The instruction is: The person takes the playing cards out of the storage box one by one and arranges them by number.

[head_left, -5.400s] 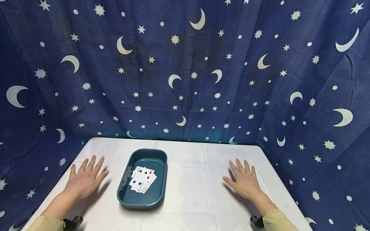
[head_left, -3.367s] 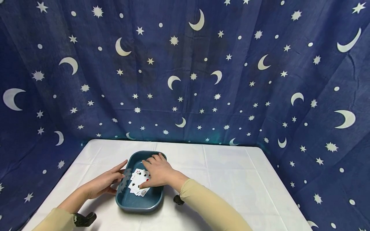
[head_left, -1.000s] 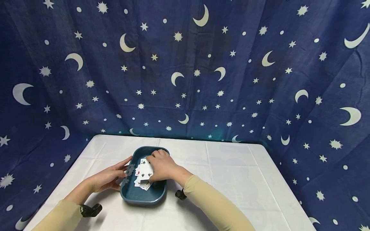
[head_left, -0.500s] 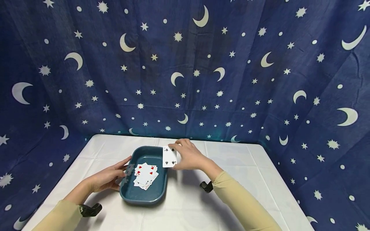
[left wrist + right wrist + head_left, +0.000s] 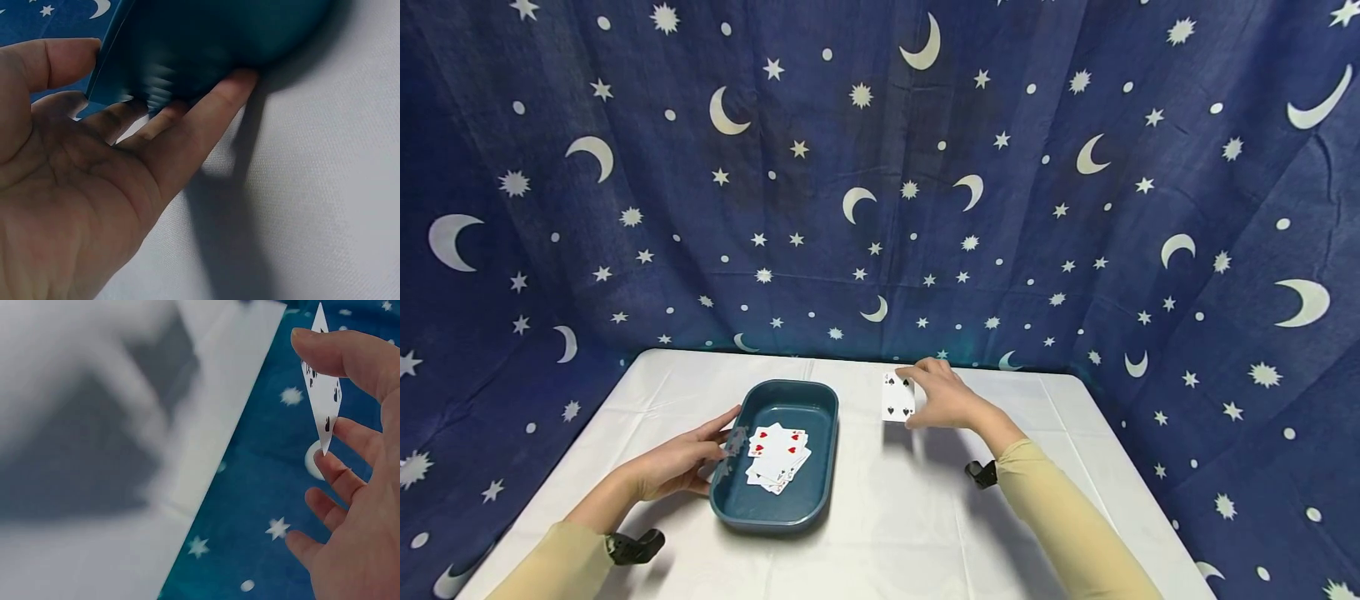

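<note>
My right hand point(image 5: 950, 400) pinches a four of spades point(image 5: 897, 400) between thumb and fingers, above the white table to the right of the tray. In the right wrist view the playing card point(image 5: 325, 403) stands nearly edge-on, with the thumb across its face. My left hand point(image 5: 677, 464) lies against the outer left side of a dark teal tray point(image 5: 760, 518). Its fingers point(image 5: 200, 134) reach along the tray wall in the left wrist view, fairly straight and not wrapped round it. Inside the tray is a loose pile of playing cards point(image 5: 780, 458), a four of hearts on top.
The tray stands on the left half of a table covered with a white cloth point(image 5: 917, 517). A dark blue curtain point(image 5: 880, 167) with moons and stars hangs behind the table's back edge and along both sides.
My right hand reached into the tray, took the four of spades off the pile and carried it right, past the rim. My left hand moved to the tray's side and stays there.
</note>
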`<state>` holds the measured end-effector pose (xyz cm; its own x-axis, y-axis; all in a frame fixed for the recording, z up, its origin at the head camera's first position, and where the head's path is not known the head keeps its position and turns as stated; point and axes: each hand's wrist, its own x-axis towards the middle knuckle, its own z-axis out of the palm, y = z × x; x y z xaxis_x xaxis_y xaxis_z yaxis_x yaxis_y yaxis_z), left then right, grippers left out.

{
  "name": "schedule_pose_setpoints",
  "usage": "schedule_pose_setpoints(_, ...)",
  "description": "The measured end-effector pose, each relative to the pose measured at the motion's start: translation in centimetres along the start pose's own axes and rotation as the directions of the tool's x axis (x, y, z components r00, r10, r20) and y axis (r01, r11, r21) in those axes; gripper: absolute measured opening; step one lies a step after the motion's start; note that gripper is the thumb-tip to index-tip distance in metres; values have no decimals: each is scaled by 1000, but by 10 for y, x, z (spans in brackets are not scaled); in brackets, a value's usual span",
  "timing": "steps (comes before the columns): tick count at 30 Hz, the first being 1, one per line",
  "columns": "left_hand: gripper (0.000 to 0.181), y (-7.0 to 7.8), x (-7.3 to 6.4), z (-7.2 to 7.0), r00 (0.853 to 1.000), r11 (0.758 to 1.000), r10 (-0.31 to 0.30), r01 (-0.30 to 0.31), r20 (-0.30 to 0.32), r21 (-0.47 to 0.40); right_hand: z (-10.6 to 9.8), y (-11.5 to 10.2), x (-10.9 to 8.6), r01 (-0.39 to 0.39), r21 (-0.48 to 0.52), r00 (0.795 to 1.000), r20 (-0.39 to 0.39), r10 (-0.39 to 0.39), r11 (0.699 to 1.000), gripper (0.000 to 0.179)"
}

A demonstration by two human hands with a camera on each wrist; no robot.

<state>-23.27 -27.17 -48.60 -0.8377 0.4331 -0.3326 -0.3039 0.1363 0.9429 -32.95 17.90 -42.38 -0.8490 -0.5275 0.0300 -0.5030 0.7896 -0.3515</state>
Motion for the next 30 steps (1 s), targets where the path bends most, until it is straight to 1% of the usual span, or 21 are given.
schedule_pose_setpoints(6,86,1,-1,-1,1000,1000,5,-5,7,1,6,23,0,-32,4,999,4,32,999,92)
schedule_pose_setpoints(10,87,0,-1,-1,1000,1000,5,-5,11,2,9,33,-1,-69,24,997,33,69,997,92)
schedule_pose_setpoints(15,86,1,0,-1,1000,1000,3,-3,14,2,15,42,-2,-108,39,993,55,106,993,91)
schedule_pose_setpoints(18,85,1,0,-1,1000,1000,-3,3,6,-1,20,47,-1,-113,31,992,58,111,993,90)
schedule_pose_setpoints(23,85,1,0,-2,1000,1000,-3,3,0,-2,29,54,4,-125,41,989,87,121,991,90)
schedule_pose_setpoints(30,85,-1,1,-2,1000,1000,-2,2,1,-16,38,59,9,-146,50,982,125,139,988,89)
